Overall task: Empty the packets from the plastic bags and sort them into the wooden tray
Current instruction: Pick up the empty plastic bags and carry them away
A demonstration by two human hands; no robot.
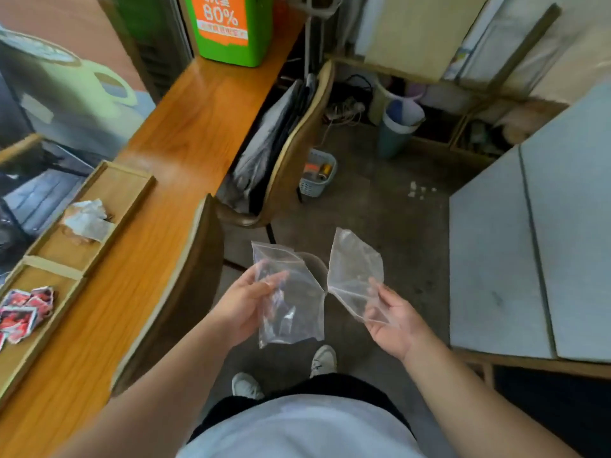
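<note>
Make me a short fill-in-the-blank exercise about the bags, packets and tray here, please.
1. Each hand holds one clear ____.
2. The red packets lie in the tray's ____ compartment.
3. The silver packets lie in the ____ compartment.

Missing words: bag; nearest; middle

Wooden tray (86, 259) cut by left edge; red packets (23, 312) blurred.
</note>
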